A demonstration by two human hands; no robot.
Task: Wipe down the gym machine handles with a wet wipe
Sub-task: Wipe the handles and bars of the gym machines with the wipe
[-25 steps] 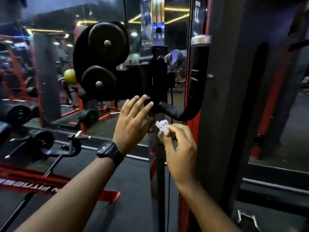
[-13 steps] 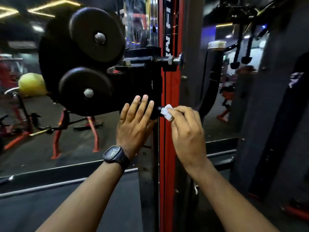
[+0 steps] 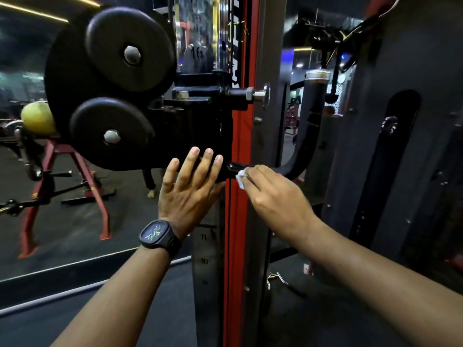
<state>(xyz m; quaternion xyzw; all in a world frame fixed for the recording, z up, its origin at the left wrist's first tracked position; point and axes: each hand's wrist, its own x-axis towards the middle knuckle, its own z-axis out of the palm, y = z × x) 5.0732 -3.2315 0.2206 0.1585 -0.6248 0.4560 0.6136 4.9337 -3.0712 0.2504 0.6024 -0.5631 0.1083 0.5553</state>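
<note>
Pinching the wet wipe [image 3: 241,177] in the curled right hand [image 3: 273,196], centre frame, pressed onto the inner end of the curved black handle [image 3: 303,151]. Bracing with the left hand [image 3: 188,194], fingers straight, flat on the black carriage [image 3: 200,126], gripping nothing. Might drop that small wad rounding the bend: barely any showing past the fingertips. No containers anywhere in shot.

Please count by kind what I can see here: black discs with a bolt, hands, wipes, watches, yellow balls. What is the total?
Black discs with a bolt: 2 (upper disc, lower disc)
Hands: 2 (left hand, right hand)
Wipes: 1 (white wipe)
Watches: 1 (wrist watch)
Balls: 1 (yellow ball)
Total: 7
</note>
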